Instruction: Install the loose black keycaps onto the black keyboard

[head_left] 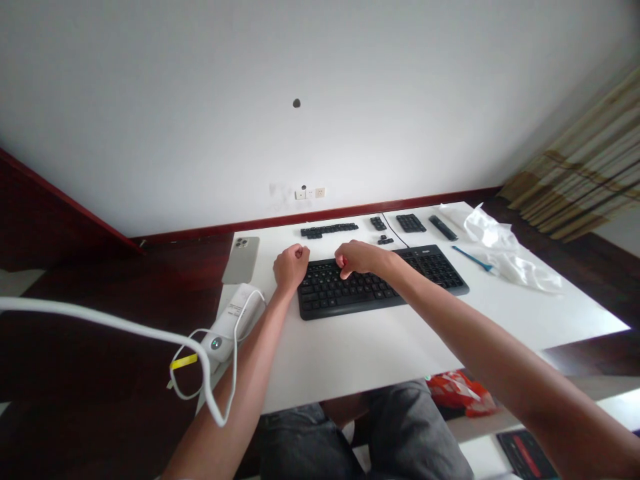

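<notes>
White table (320,373), keyboard (367,291) beneath right fingers (345,272)

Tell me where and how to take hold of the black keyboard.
Probably best by its two short ends: left hand from the left, right hand from the right, fingers under and thumbs on the rim. The keyboard is long and lies flat, with keys over most of its top.

The left hand (291,269) and right hand (359,257) are bare, as are both arms (465,333). Dark grey trousers (417,427) look faded, paler in patches.
</notes>
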